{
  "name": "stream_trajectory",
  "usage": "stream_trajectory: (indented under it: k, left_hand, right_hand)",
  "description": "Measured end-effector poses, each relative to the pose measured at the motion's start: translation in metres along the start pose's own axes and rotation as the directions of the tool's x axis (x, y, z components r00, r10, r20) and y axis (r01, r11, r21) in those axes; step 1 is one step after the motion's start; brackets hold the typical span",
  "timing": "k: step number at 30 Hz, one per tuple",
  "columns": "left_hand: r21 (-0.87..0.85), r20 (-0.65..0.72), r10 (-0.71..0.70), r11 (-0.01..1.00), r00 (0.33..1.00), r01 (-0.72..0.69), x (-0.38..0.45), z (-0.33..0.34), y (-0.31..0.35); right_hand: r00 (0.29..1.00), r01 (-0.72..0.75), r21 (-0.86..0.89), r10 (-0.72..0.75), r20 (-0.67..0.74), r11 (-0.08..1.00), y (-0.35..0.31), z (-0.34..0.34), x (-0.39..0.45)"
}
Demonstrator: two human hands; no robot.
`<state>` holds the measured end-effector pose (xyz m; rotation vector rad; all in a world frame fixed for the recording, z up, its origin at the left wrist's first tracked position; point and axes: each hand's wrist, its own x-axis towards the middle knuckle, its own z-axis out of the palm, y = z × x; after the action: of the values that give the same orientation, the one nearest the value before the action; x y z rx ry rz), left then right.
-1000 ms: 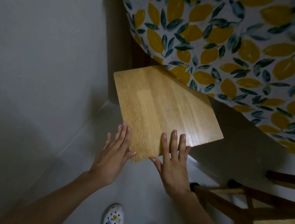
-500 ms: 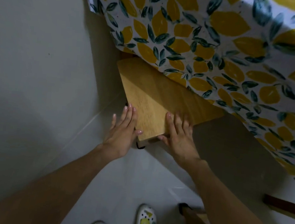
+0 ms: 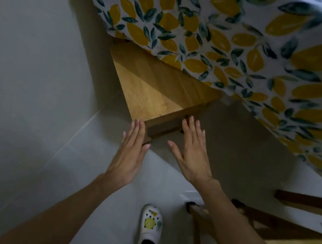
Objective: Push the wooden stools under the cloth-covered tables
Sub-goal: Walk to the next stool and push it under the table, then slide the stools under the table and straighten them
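Wooden stool [image 3: 155, 90] partly tucked beneath the lemon-print tablecloth [image 3: 231, 40], near corner and front apron exposed. Rigid, probably fairly light, likely to slide readily on the smooth pale floor [image 3: 37, 150]; best pushed flat-palmed against the front edge, low enough to avoid tipping (legs hidden from here). Left hand [image 3: 130, 152] open and flat, fingers together, tips touching the seat's near corner, gripping nothing. Right hand [image 3: 190, 151] likewise spread flat, fingertips at or just short of the apron, contact uncertain, holding nothing. Pale wall [image 3: 37, 33] close on the left, limiting sideways drift. Second stool [image 3: 275, 235] low right, well apart, not yet pushed in. White patterned shoe [image 3: 150, 224] below.
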<state>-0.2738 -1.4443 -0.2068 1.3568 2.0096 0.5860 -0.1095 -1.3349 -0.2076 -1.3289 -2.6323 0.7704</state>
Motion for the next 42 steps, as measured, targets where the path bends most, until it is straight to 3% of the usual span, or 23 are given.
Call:
stream_trajectory:
  k: [7, 11, 17, 21, 24, 29, 42]
  left_hand:
    - [-0.012, 0.085, 0.066, 0.998, 0.994, -0.065, -0.099, 0.062, 0.049]
    - [0.023, 0.202, 0.119, 0.992, 0.972, -0.126, -0.153, 0.109, 0.076]
    - [0.093, 0.378, 0.231, 0.954, 0.897, -0.284, -0.219, 0.185, 0.128]
    - [0.282, 0.454, 0.306, 0.842, 0.837, -0.460, -0.257, 0.227, 0.152]
    - [0.397, 0.519, 0.247, 0.778, 0.818, -0.487, -0.281, 0.254, 0.159]
    - [0.467, 0.477, 0.190, 0.772, 0.858, -0.430, -0.297, 0.273, 0.169]
    - [0.549, 0.491, 0.089, 0.741, 0.867, -0.387, -0.247, 0.265, 0.195]
  right_hand:
    - [0.967, -0.183, 0.076, 0.194, -0.164, 0.980, 0.023, -0.006, -0.150]
    - [0.929, -0.308, 0.067, 0.315, -0.195, 0.949, 0.048, -0.011, -0.251]
    - [0.870, -0.479, -0.022, 0.470, -0.149, 0.878, 0.088, -0.013, -0.397]
    - [0.833, -0.550, -0.044, 0.543, -0.108, 0.834, 0.114, -0.009, -0.474]
    - [0.851, -0.525, -0.075, 0.520, -0.077, 0.848, 0.130, -0.003, -0.517]
    - [0.905, -0.424, -0.124, 0.424, -0.026, 0.897, 0.152, 0.001, -0.540]
    - [0.930, -0.362, -0.132, 0.366, 0.010, 0.923, 0.188, -0.012, -0.492]
